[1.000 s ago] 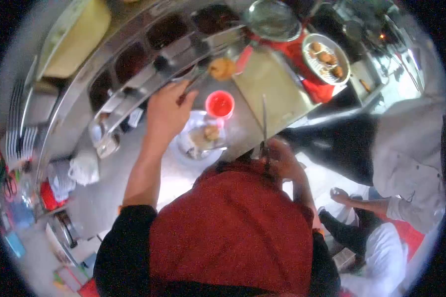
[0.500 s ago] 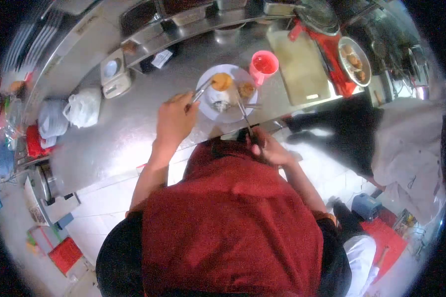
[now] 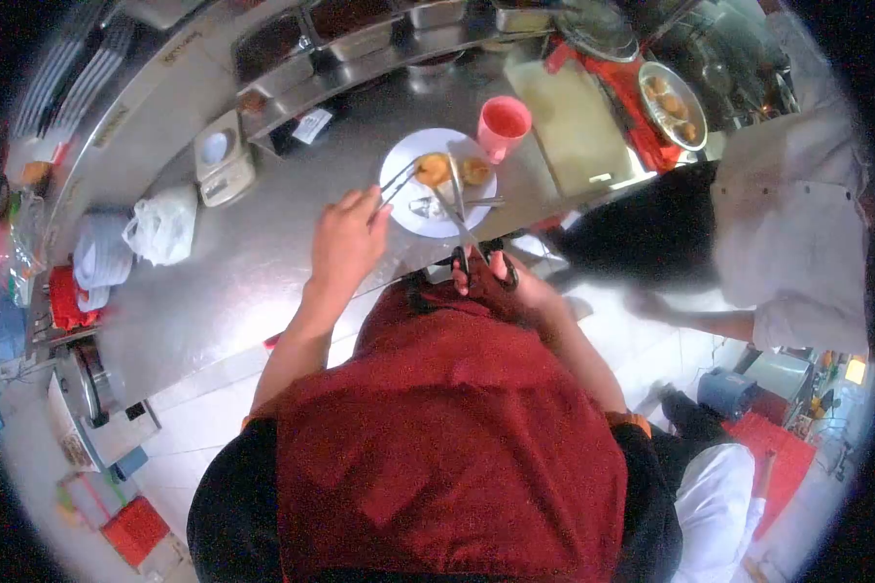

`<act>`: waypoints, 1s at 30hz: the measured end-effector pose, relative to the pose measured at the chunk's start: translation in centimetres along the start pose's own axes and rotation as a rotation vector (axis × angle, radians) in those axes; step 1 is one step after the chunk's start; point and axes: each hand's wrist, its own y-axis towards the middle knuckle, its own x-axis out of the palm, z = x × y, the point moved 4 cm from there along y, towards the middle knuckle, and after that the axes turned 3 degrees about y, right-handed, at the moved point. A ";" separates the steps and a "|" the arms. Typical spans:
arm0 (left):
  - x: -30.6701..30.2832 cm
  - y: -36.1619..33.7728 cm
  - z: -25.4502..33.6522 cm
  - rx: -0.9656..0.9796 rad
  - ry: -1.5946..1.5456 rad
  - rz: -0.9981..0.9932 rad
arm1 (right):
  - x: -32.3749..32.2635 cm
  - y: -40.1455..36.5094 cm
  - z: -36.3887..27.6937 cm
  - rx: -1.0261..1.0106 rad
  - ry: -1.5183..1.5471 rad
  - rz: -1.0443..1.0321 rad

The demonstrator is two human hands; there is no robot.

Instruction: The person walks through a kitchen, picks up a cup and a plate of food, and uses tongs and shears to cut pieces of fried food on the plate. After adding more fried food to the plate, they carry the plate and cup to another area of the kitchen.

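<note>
A white plate [image 3: 391, 155] lies on the steel counter in front of me. Two golden-brown food pieces rest on it: a left food piece [image 3: 432, 170] and a right food piece [image 3: 475, 172]. My left hand [image 3: 348, 233] grips metal tongs [image 3: 399, 185], whose tips reach the left piece. In my right hand [image 3: 501, 275] are black-handled scissors [image 3: 465, 231]. Their blades stand apart over the plate, around part of the left piece. A shiny whitish item [image 3: 425, 207] lies low on the plate, too blurred to name. Thin metal utensil [image 3: 486, 202] crosses the plate's right rim.
A pink cup [image 3: 505, 124] stands just beyond the plate, with a cutting board [image 3: 566, 126] to its right. Farther right is an oval dish [image 3: 679, 102] of browned pieces. A scale [image 3: 224, 160] and plastic bag [image 3: 162, 228] sit left. Another person [image 3: 787, 204] is close on the right.
The scissors have opened, turned and moved left toward the left food piece. That piece sits slightly lower on the plate. The person at right has shifted, and an arm now shows.
</note>
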 end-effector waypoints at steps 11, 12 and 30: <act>-0.2 1.1 0.6 0.119 0.053 0.126 | -1.0 -0.5 -3.3 -0.065 -0.268 0.084; 0.0 1.2 0.3 0.064 0.032 0.100 | -1.4 -0.6 -3.6 -0.041 -0.329 0.123; -0.4 5.0 -7.6 -0.213 -0.823 -0.632 | -5.8 -0.8 -2.6 -0.004 0.309 -0.181</act>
